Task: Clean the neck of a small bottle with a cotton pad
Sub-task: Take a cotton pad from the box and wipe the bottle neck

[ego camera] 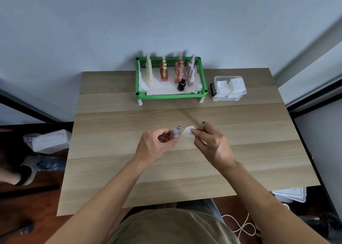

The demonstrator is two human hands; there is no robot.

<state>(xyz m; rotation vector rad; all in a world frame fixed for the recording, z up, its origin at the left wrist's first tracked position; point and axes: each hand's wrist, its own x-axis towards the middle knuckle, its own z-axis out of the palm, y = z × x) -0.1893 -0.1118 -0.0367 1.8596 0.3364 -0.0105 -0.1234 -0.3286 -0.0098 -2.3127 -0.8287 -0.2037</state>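
Note:
My left hand [154, 143] grips a small mauve bottle [174, 133] above the middle of the wooden table [129, 179]. The bottle is uncapped and its open neck [178, 127] points up and away. My right hand [212, 143] pinches a white cotton pad [189, 131] between thumb and fingers, just right of the neck and a little apart from it. The tip of the bottle's cap brush [204, 122] sticks out behind the same hand's fingers.
A green basket [171, 95] on short legs at the table's back holds several rows of small bottles and one black bottle [181, 83]. To its right stands a clear box of cotton pads [229, 89]. A foot in a slipper [27, 171] shows on the floor at left.

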